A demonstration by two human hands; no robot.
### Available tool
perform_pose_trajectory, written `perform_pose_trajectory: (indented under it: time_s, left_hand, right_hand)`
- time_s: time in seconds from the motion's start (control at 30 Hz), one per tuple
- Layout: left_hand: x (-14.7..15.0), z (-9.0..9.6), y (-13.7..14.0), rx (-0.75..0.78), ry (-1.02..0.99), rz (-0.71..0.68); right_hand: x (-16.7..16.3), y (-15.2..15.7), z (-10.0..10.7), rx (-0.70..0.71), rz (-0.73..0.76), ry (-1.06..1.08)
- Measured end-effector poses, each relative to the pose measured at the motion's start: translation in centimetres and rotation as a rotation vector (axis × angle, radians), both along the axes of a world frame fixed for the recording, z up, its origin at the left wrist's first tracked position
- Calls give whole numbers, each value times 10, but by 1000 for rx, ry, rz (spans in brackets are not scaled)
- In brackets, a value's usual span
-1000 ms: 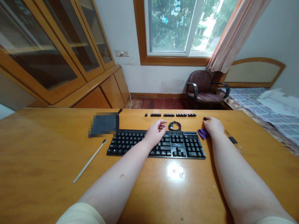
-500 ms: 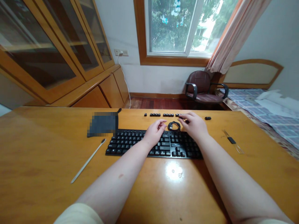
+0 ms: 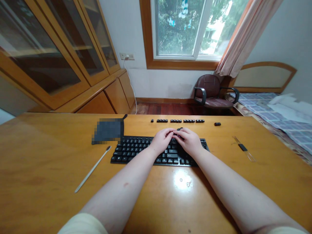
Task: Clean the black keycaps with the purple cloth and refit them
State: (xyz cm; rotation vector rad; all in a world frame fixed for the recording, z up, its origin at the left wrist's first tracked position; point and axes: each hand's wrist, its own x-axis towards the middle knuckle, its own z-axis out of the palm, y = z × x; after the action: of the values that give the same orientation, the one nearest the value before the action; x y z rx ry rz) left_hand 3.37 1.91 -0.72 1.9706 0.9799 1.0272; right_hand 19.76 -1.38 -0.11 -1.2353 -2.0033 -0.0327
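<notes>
A black keyboard [image 3: 131,150] lies flat on the wooden desk, partly covered by my hands. Over its upper edge, right of the middle, my left hand [image 3: 161,141] has its fingers curled and drawn together. My right hand [image 3: 189,142] meets it there, thumb and fingers pinched. The fingertips of both touch or nearly touch at the top row, and whatever they hold is hidden. Behind the fingers a bit of the coiled black cable [image 3: 179,129] shows. Further back, several small black keycaps [image 3: 175,121] stand in a row of groups.
Left of the keyboard lie a dark pouch [image 3: 109,130], blurred out in part, and a long-handled brush [image 3: 92,169]. At the right are a wire keycap puller [image 3: 242,147] and a small black piece [image 3: 217,124]. Beyond the desk stands a chair [image 3: 209,91].
My right hand has come from the keycap row back toward me and left, onto the keyboard beside my left hand. The right end of the row is uncovered now. My left hand has barely moved.
</notes>
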Motion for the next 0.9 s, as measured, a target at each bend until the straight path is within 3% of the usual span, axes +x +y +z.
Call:
perform_pose_trajectory:
  time_s: [0.23, 0.5, 0.7, 0.8, 0.9]
  left_hand:
    - [-1, 0, -1, -75, -77, -74]
    - [0, 0, 0, -100, -137, -53]
    - [1, -5, 1, -121, -170, 55]
    - [2, -5, 2, -119, -190, 65]
    - [3, -5, 1, -118, -250, 65]
  right_hand:
    - [2, 0, -1, -21, 46, 62]
    - [-1, 0, 4, -127, 103, 157]
    - [4, 12, -4, -80, -15, 506]
    - [3, 22, -13, -157, -72, 680]
    - [0, 25, -15, -276, 24, 850]
